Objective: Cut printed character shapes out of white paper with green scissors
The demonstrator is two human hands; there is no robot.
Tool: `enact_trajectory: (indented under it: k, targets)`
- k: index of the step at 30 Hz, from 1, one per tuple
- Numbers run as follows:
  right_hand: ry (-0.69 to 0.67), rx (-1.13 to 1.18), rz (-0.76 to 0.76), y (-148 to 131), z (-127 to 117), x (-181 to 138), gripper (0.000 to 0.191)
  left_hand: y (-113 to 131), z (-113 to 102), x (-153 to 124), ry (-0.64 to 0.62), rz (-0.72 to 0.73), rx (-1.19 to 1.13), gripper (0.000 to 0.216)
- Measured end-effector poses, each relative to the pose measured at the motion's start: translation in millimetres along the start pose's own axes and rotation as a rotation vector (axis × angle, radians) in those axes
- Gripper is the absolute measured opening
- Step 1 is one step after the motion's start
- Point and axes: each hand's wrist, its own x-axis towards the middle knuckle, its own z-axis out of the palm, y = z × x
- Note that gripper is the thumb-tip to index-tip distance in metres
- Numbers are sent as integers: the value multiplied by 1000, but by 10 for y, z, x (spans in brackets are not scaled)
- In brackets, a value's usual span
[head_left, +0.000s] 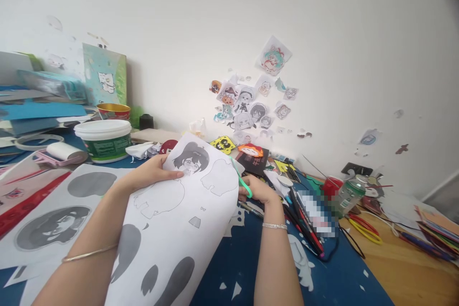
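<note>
My left hand point(152, 172) pinches the upper left edge of a white printed sheet point(179, 229) with grey cartoon shapes and a chibi head drawing, holding it up off the desk. Behind the sheet's right edge, my right hand point(260, 190) is closed around green-handled scissors point(241, 179), whose blades sit at the paper's edge. A thin bangle circles my left wrist and a sparkly bracelet my right.
A white tub with a green label point(104, 139) stands at the left, near a stack of blue boards point(39, 110). A second printed sheet point(53, 220) lies on the blue mat point(322, 277). Pens, markers and a red cup point(332, 186) crowd the right. Cartoon cut-outs point(251, 105) are stuck on the wall.
</note>
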Motion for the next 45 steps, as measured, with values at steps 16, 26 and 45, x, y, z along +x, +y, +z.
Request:
enact_trajectory:
  k: [16, 26, 45]
  targets:
    - [85, -11, 14, 10, 35, 33, 10, -63, -28, 37, -23, 28, -22, 44]
    - [166, 15, 3, 58, 90, 121, 11, -65, -27, 40, 31, 35, -19, 45]
    - [104, 27, 34, -11, 62, 52, 14, -59, -44, 26, -2, 34, -18, 46]
